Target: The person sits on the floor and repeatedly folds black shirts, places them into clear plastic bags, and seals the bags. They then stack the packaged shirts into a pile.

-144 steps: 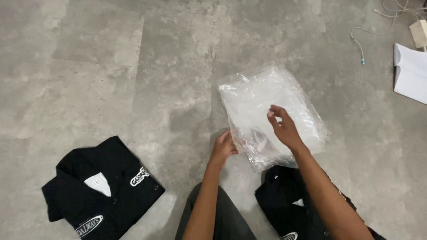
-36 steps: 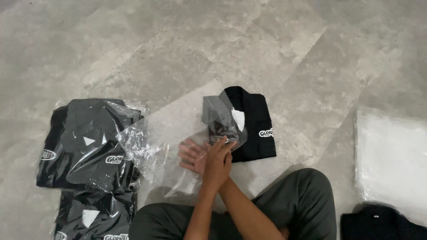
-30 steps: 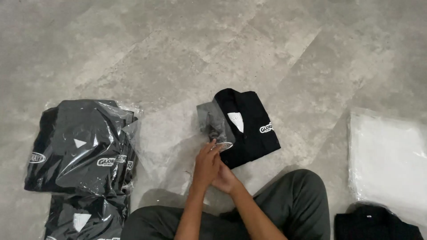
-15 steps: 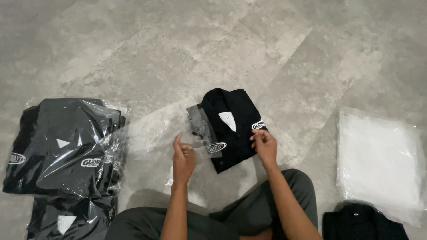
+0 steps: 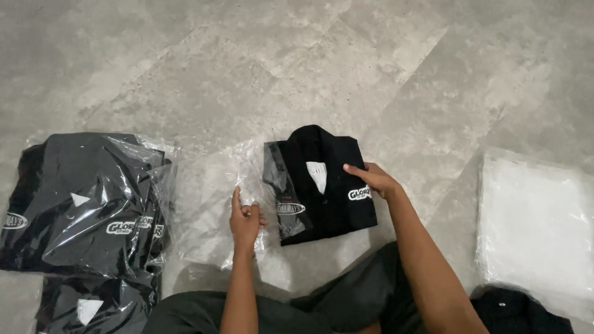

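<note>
Both hands (image 5: 246, 218) (image 5: 375, 179) apart, fingers loosely curled

Left of the left grip (image 5: 246, 218), the stack of bagged shirts (image 5: 86, 198) runs off the left edge, and the bagged shirt below it (image 5: 93, 306) is cut by the bottom edge. Right of the right grip (image 5: 372, 180), the pile of clear bags (image 5: 535, 226) runs off the right edge. The black garment beneath it (image 5: 516, 312) is cut off at the bottom, its shape untellable.

Folded black shirt (image 5: 325, 185) lies flat, partly inside clear bag (image 5: 213, 204).
</note>
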